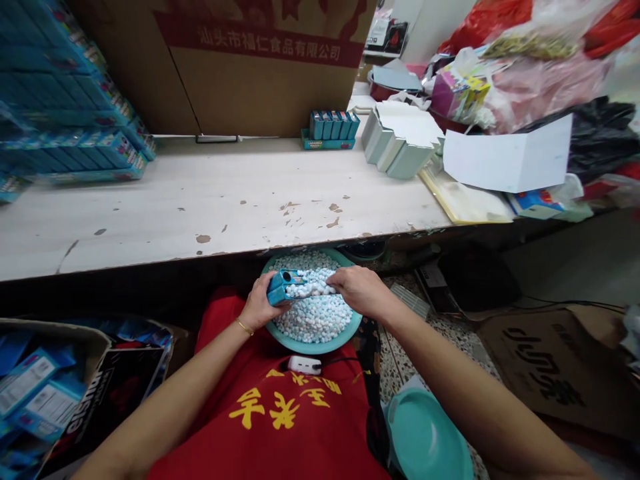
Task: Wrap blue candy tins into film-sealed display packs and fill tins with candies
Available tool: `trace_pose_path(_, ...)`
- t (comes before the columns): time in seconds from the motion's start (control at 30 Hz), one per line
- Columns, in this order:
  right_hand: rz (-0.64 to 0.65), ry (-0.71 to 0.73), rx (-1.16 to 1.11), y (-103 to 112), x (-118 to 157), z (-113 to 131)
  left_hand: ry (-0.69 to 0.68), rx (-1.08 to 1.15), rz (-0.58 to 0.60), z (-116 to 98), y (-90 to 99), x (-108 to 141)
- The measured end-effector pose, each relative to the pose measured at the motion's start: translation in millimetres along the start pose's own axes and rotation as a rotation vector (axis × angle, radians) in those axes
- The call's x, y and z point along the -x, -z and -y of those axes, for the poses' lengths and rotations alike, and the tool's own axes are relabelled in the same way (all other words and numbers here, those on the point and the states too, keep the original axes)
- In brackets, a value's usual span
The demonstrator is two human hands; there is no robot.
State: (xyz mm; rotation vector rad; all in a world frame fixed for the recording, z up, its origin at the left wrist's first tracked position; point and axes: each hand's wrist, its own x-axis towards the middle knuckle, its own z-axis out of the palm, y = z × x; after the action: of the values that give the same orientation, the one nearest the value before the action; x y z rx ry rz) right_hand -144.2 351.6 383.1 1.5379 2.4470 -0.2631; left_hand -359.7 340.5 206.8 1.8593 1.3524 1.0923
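Note:
My left hand is closed around a few small blue candy boxes, held together with their open ends facing right. Close by on the right, my right hand grips what looks like a scoop, mostly hidden under heaped small white and pale blue candies. The heap reaches up to the box openings. Both hands are above a turquoise basin full of loose candies, which rests at my lap below the table edge.
On the white table stand stacked blue boxes, a small display tray, folded pale card and a large carton. An open carton of blue boxes is lower left. A turquoise tub sits lower right.

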Motion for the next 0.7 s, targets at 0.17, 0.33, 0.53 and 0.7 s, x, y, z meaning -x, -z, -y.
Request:
trace_pose_path(0.17, 0.063, -0.008, 0.170, 23, -6, 23, -0.010, -0.039, 0.000, 2, 1.8, -1)
trace_pose_path(0.33, 0.068, 0.009, 0.209, 33, -10, 34, -0.029, -0.047, -0.007, -1, 1.5, -3)
trace_pose_path(0.53, -0.037, -0.043, 0.194, 12, 21, -21, 0.046, 0.078, 0.018, 1, 3.8, -1)
trace_pose_path(0.7, -0.005, -0.175, 0.133, -75, 30, -65, 0.134, 0.223, 0.032, 10, 2.8, 2)
